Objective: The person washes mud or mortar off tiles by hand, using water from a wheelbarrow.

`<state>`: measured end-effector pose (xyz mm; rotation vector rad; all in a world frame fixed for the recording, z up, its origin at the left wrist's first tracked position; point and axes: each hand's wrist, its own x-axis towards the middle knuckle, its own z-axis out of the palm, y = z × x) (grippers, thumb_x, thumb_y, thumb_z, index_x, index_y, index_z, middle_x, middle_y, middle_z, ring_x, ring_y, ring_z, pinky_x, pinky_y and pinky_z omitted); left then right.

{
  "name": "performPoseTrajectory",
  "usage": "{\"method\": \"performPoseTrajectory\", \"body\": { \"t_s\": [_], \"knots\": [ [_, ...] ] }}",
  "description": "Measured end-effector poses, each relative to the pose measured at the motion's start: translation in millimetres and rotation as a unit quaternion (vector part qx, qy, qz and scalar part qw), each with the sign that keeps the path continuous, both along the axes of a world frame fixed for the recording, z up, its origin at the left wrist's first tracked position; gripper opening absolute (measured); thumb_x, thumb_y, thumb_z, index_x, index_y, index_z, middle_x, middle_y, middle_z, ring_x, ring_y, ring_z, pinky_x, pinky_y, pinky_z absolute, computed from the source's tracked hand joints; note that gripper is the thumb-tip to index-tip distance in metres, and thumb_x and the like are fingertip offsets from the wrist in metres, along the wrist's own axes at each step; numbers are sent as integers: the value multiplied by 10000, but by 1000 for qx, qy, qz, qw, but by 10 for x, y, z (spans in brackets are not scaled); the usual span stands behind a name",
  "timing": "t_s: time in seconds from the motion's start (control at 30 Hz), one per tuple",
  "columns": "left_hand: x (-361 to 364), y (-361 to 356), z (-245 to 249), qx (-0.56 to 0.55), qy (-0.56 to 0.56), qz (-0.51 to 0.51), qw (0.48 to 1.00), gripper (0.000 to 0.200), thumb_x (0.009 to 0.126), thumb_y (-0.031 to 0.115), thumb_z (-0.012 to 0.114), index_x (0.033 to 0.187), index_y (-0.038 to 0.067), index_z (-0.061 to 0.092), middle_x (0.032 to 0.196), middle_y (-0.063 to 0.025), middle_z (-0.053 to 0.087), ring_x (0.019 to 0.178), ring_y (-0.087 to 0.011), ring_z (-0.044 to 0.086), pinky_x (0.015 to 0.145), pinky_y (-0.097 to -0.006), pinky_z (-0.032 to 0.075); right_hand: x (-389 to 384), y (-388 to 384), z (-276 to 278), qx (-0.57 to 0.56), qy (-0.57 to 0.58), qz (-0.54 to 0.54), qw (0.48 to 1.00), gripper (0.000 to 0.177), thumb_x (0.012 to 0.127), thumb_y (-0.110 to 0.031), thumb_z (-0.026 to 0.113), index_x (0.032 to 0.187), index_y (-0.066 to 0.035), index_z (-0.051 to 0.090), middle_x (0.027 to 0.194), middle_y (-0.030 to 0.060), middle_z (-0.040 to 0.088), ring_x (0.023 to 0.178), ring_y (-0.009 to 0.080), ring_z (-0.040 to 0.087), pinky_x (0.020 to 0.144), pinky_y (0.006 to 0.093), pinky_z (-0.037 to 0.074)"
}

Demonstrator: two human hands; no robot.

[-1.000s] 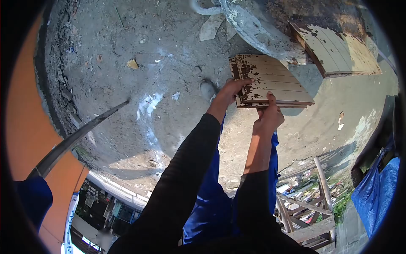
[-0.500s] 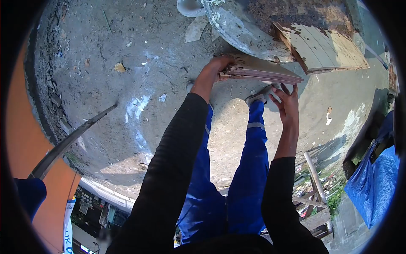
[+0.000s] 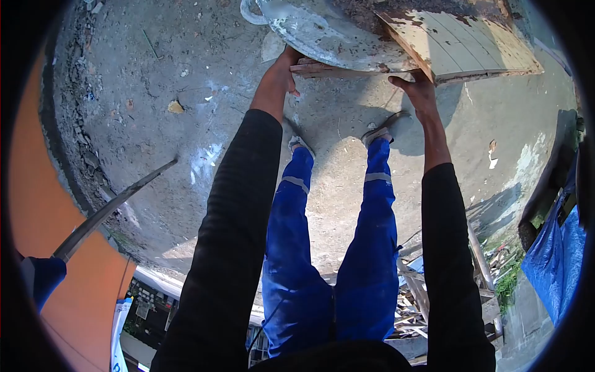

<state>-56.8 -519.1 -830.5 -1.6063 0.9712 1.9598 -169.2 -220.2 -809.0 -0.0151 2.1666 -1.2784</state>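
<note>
My left hand (image 3: 277, 80) is closed around the left end of a thin, layered wooden board (image 3: 328, 70). Much of that board is hidden by the curved rim of a worn grey metal tub (image 3: 322, 37). My right hand (image 3: 418, 94) is at the lower corner of a cream, peeling wooden panel (image 3: 471, 46), which leans out of the tub. Its thumb stretches to the left, near the board's right end. The other fingers are hidden behind the panel, so their grip does not show.
Rough concrete ground (image 3: 242, 124) has rubble along its left side, by an orange wall (image 3: 31, 173). A dark strap-like piece (image 3: 118, 208) juts in from the left. Blue tarpaulin (image 3: 558, 266) hangs at right, near scrap timber (image 3: 415, 291) behind my legs.
My left hand has carried the board up and left, partly behind the tub's rim. My right hand has risen from below the board to the cream panel's corner.
</note>
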Motion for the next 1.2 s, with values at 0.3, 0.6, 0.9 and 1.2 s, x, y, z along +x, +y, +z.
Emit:
{"method": "performPoseTrajectory", "body": {
  "t_s": [0.3,0.6,0.9,1.2],
  "knots": [
    [269,505,-191,-187,281,320,885,353,984,387,576,1097,57,628,1067,-103,670,989,-218,601,930,-372,421,89,-69,-51,-87,6,14,996,653,736,-114,905,1276,48,575,1188,132,661,1134,200,619,1023,341,495],
    [298,795,-390,-299,308,418,801,443,970,362,324,839,4,551,686,-154,588,583,-289,601,641,-413,553,865,-57,264,-55,98,-9,994,478,739,-75,900,1095,31,599,1027,95,663,958,153,643,860,288,528],
    [61,146,-111,-292,218,486,794,457,928,376,342,723,23,547,659,-163,598,543,-308,573,601,-411,529,1237,-573,463,-78,79,-117,987,422,736,-16,890,1034,27,594,940,93,693,852,122,649,774,258,539],
    [-2,-598,-242,-250,279,388,842,399,914,367,392,747,56,580,740,-129,641,679,-296,608,726,-409,513,1158,-1142,82,-78,124,-120,982,589,679,-198,955,1099,53,628,1003,130,735,917,189,684,847,309,526]
  ]
}}
